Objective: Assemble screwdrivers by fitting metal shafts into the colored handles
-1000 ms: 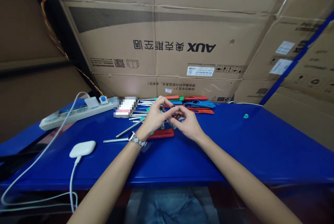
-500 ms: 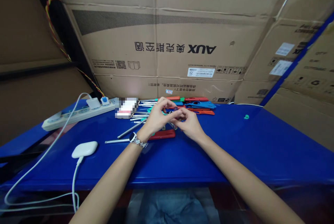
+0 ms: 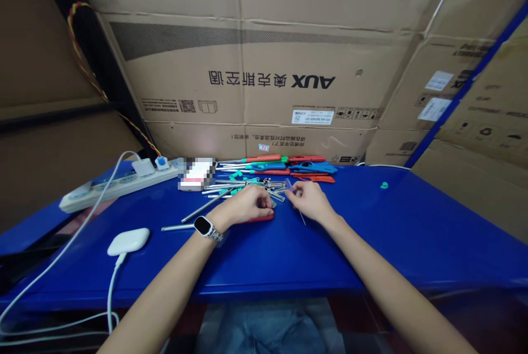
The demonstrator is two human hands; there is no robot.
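Note:
My left hand (image 3: 252,204), with a watch on its wrist, is low over the table. Its curled fingers close on the red handle (image 3: 262,218) of a long-necked lighter, whose metal tube (image 3: 177,227) sticks out to the left. My right hand (image 3: 310,198) pinches a small clear, purple-tinted plastic piece (image 3: 288,184). A thin rod (image 3: 302,217) hangs below those fingers; whether it joins the piece cannot be made out. Just beyond both hands lies a pile of metal tubes (image 3: 214,188), clear plastic parts (image 3: 277,195) and green bits (image 3: 236,176).
Red and blue lighters (image 3: 313,167) lie in a row at the back, against a cardboard wall (image 3: 264,40). To the left are a phone (image 3: 198,174), a power strip (image 3: 124,182) and a white case (image 3: 128,242) on a cable. A green scrap (image 3: 384,185) lies right.
My hands, earlier together above the pile, have come apart. The left has dropped onto the red lighter handle, while the right has moved slightly right with the purple-tinted piece. The view has shifted a little.

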